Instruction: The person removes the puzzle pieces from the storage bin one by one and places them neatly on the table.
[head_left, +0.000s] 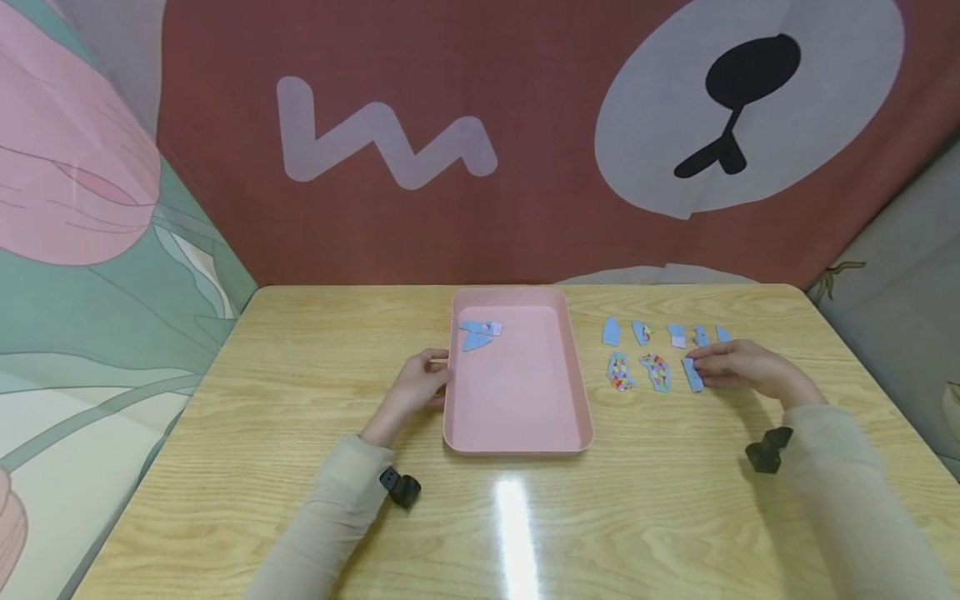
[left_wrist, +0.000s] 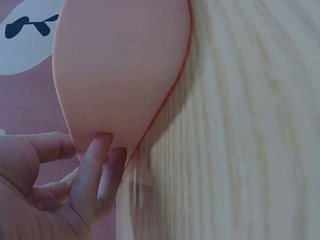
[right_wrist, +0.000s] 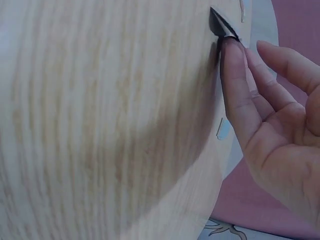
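My left hand (head_left: 416, 383) is at the left side of a pink tray (head_left: 517, 408). In the left wrist view, its fingertips (left_wrist: 102, 140) touch the tray's outer wall and another finger lies at the rim. Inside the tray, near its far left, a few blue puzzle pieces (head_left: 477, 342) lie together. To the right, my right hand (head_left: 750, 367) pinches a blue puzzle piece (head_left: 692, 375) by its fingertips. The right wrist view shows that piece (right_wrist: 222, 25) tilted, close to the table; part of it is hidden by the fingers.
Right of the tray, a back row holds several blue pieces (head_left: 611, 332). In front of that row lie two multicoloured pieces, one on the left (head_left: 619, 372) and one on the right (head_left: 657, 372). Everything sits on a wooden table (head_left: 322, 325) before a brown cloth backdrop (head_left: 412, 233).
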